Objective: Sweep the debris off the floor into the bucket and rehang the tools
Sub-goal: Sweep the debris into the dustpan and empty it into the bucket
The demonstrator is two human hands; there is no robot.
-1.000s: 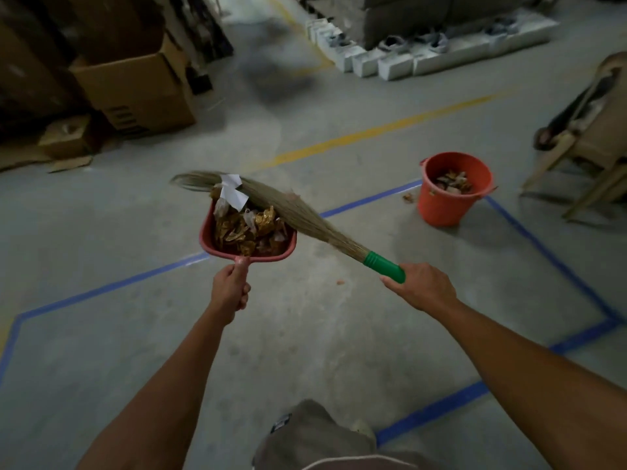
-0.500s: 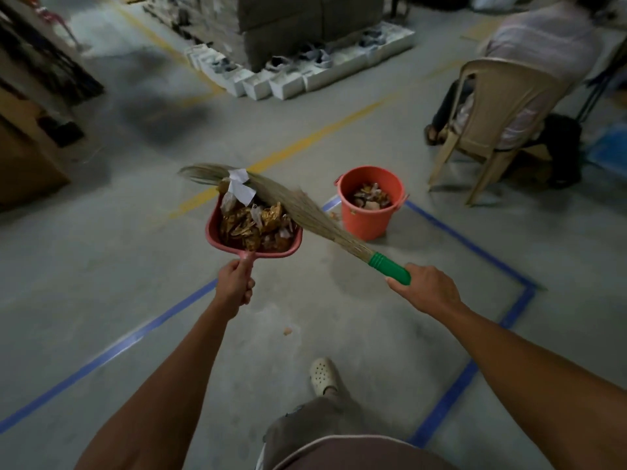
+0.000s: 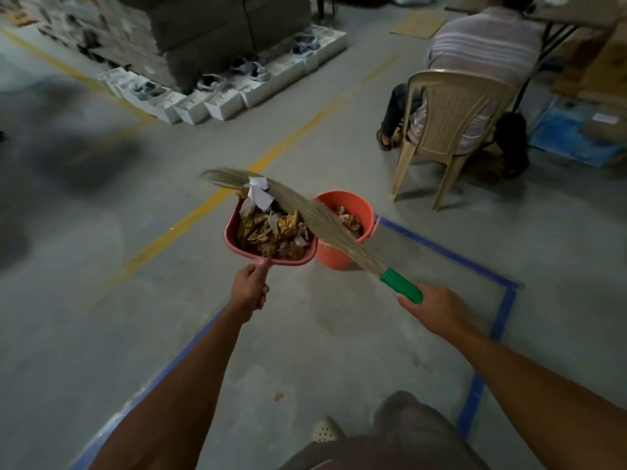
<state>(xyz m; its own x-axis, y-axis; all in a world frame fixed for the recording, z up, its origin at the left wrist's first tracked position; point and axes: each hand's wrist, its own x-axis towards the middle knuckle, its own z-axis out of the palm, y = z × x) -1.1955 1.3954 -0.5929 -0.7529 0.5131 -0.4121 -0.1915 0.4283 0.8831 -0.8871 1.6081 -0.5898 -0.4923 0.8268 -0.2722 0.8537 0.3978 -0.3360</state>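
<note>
Debris [image 3: 274, 232], a heap of golden-brown wrappers and scraps topped by white paper bits [image 3: 259, 195], fills the pink dustpan [image 3: 228, 232], which the left hand [image 3: 249, 288] holds up by its short handle with fingers wrapped round it, so the load sits just ahead of that fist. The right hand [image 3: 437, 308] grips the green handle [image 3: 402, 286] of the grass broom [image 3: 325, 222], whose bristles lie slantwise over the far edge of the heap. Half a second ago the orange bucket [image 3: 334, 256] stood apart, to the right of the pan; now it is just behind the pan's right corner, and the broom crosses over its rim. More litter lies inside it. A seated person [image 3: 485, 45] on a beige plastic chair [image 3: 451, 110] now shows more fully. One small scrap [image 3: 278, 396] lies on the concrete inside the blue tape [image 3: 505, 300].
</note>
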